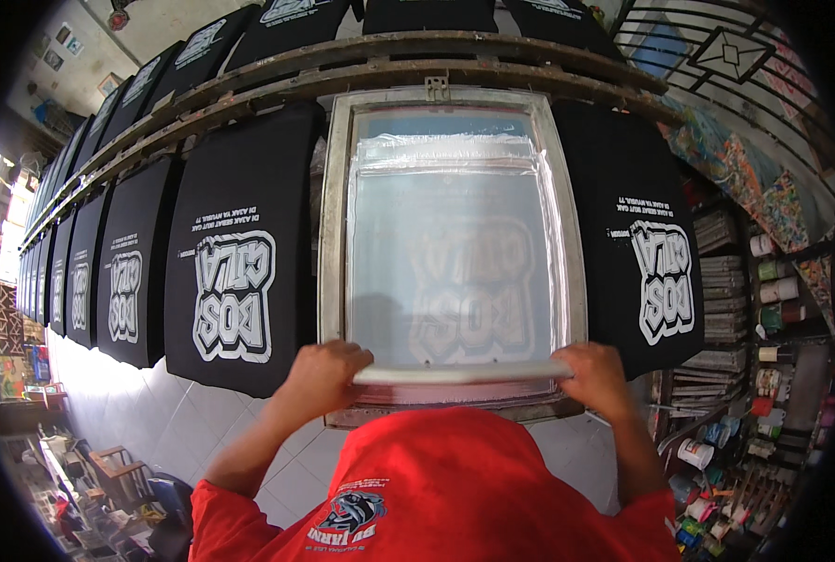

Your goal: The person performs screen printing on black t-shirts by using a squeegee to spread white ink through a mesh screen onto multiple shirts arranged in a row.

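A wide pale squeegee lies across the near end of a screen-printing frame. My left hand is closed round its left end, and my right hand grips the right end. Through the frame's translucent mesh a bold lettered design shows faintly. Streaks of white ink band the far part of the mesh and run down its right side. What lies under the frame is mostly hidden. A black T-shirt with a white print is at the left of the frame, another black T-shirt at the right.
Long rails run behind the frame, with a metal hinge at its far edge. More printed black shirts line up leftward. Shelves of stacked frames and tubs stand at the right; a wooden chair is lower left.
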The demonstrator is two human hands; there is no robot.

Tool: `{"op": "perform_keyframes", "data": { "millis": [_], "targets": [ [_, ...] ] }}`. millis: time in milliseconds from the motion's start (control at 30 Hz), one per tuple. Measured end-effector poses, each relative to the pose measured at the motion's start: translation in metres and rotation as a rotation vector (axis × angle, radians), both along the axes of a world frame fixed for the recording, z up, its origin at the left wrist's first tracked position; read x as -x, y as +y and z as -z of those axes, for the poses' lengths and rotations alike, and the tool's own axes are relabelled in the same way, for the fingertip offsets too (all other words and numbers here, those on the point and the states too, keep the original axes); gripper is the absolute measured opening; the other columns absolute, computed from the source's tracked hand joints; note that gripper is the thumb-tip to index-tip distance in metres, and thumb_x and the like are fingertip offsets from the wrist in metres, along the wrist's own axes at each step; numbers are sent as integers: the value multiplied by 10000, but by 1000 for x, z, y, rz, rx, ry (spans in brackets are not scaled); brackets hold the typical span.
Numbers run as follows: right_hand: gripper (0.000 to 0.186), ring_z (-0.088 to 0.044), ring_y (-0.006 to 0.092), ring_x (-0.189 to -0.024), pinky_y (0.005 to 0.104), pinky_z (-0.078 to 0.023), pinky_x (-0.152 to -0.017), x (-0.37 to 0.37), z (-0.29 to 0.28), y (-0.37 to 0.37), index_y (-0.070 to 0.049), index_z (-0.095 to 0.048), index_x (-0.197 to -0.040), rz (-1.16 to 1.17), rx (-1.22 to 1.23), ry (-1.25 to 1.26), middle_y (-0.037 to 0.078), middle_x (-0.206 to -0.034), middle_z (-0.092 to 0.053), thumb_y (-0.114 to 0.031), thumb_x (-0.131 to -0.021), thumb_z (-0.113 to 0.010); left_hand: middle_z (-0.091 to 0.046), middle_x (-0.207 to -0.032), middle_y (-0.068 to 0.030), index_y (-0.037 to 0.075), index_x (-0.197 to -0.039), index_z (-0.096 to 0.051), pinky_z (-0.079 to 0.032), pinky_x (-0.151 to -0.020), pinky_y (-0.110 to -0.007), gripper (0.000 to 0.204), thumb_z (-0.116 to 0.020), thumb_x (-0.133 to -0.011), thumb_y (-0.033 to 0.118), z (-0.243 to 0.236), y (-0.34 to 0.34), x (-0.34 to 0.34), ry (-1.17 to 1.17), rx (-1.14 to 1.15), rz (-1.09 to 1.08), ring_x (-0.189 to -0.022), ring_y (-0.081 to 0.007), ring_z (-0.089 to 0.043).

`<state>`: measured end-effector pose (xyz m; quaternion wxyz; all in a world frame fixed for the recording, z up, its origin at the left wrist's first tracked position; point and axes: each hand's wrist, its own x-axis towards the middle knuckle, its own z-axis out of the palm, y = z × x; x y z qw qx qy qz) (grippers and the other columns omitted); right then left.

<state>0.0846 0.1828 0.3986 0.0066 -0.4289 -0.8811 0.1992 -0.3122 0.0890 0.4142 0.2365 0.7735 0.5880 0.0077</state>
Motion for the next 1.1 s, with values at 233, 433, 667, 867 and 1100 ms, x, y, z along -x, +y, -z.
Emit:
{"op": "perform_keyframes", "data": {
  "millis": [233, 433, 667, 867, 1100],
  "targets": [
    [187, -666, 357, -794, 441, -531, -705, 39, -15, 153, -108, -707, -876, 53, -232, 238, 145, -862, -692, -204, -723, -757, -670, -838, -159, 68, -944, -683, -514, -726, -439, 245, -740, -710, 114, -9, 143, 44, -27, -342, -123, -822, -362, -646],
    [256, -656, 373, -842, 439, -516, -719, 89, 7, 288, -90, -700, -943, 51, -367, 206, 168, -890, -688, -183, -714, -764, -680, -850, -176, 75, -926, -679, -514, -755, -448, 226, -707, -707, 121, 25, 286, 78, -67, -457, -90, -839, -376, -650],
    [232, -657, 370, -871, 452, -517, -745, 94, 46, 313, -107, -707, -940, 91, -312, 183, 160, -886, -692, -160, -717, -744, -687, -862, -168, 76, -930, -707, -517, -778, -444, 244, -729, -705, 169, 65, 307, 80, 50, -360, -171, -866, -367, -654],
    [232, -661, 357, -875, 441, -520, -759, 83, 47, 276, -113, -705, -939, 95, -283, 117, 158, -911, -691, -104, -708, -727, -682, -850, -151, 81, -899, -709, -520, -772, -443, 276, -763, -721, 285, 61, 263, 63, 88, -397, -162, -848, -359, -650],
    [324, -649, 342, -895, 418, -531, -774, 31, 72, 142, -68, -675, -980, 9, -401, 182, 132, -949, -675, -45, -661, -727, -643, -874, -99, 99, -927, -680, -531, -720, -426, 280, -800, -695, 198, 79, 119, 18, 70, -417, -194, -844, -307, -646]
  ]
}}
